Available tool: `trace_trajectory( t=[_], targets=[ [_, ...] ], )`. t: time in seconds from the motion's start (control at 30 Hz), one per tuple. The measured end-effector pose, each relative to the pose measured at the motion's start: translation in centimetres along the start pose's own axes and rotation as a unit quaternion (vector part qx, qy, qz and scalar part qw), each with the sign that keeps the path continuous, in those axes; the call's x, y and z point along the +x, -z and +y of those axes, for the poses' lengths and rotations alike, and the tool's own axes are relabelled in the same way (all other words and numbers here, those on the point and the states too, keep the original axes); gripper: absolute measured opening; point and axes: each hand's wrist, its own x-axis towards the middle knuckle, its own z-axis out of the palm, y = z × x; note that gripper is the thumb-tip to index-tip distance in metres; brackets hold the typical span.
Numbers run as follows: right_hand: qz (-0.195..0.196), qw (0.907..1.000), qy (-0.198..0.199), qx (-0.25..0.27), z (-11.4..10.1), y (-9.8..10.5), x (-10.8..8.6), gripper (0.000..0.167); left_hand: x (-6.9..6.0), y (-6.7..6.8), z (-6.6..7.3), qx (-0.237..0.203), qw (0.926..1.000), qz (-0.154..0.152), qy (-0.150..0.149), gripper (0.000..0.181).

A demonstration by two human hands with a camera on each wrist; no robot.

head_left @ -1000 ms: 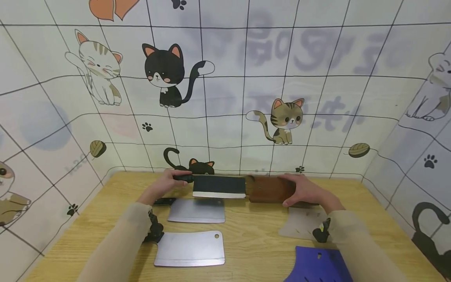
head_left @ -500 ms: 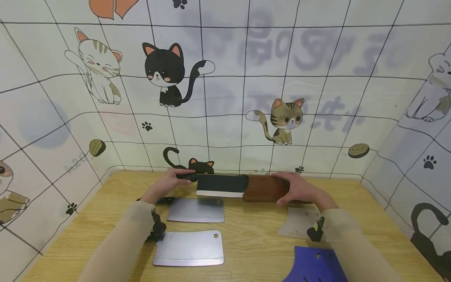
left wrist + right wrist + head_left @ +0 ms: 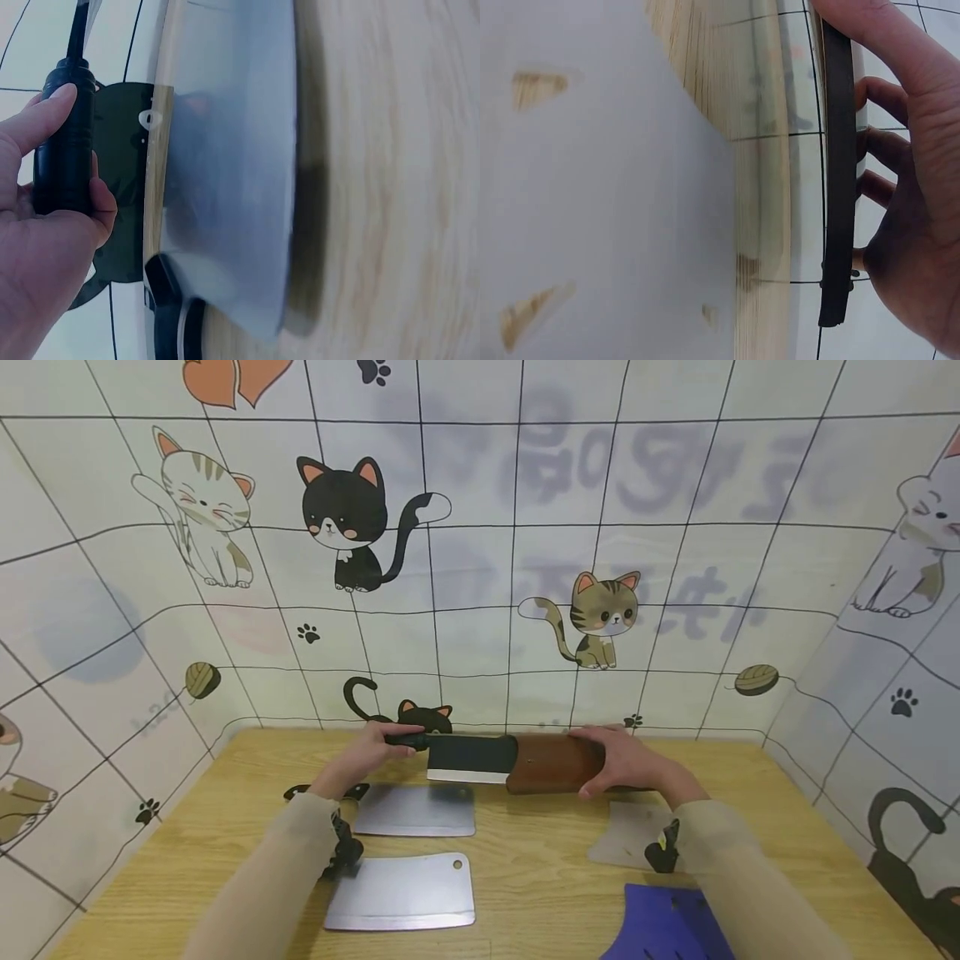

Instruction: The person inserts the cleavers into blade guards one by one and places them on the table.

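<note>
My left hand (image 3: 360, 762) grips the black handle (image 3: 64, 161) of a cleaver, fingers and thumb wrapped round it. The cleaver's dark blade (image 3: 468, 756) has a bright edge facing me and lies partly inside a brown leather sheath (image 3: 555, 764). The rest of the blade is hidden within it. At the sheath's right end my right hand (image 3: 633, 762) holds it between thumb and fingers; the right wrist view shows its dark narrow edge (image 3: 838, 172) in that grip. Both are held above the back of the table.
Two silver cleavers, a rear one (image 3: 416, 812) and a front one (image 3: 401, 893), lie on the wooden table (image 3: 536, 893) at left. Under my right forearm are a whitish translucent sheet (image 3: 626, 837) and a blue sheet (image 3: 663, 922). A cat-patterned wall (image 3: 480, 568) stands behind.
The sheath and my right hand have moved left, while my left hand has moved right with the cleaver. Less of the dark blade shows outside the sheath.
</note>
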Motion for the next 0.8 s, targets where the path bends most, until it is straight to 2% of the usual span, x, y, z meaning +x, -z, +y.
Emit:
trace_trajectory(
  t=[0.37,0.8],
  targets=[
    [-0.004,0.9998,-0.011,-0.013,-0.8,-0.3,0.7,0.108,0.7,-1.4,1.2,-0.012,0.9999,-0.008,-0.003,0.047],
    [0.006,0.999,0.005,-0.045,-1.7,-0.4,1.7,0.11,2.0,-3.2,1.1,-0.042,0.9989,0.018,-0.012,0.045]
  ],
)
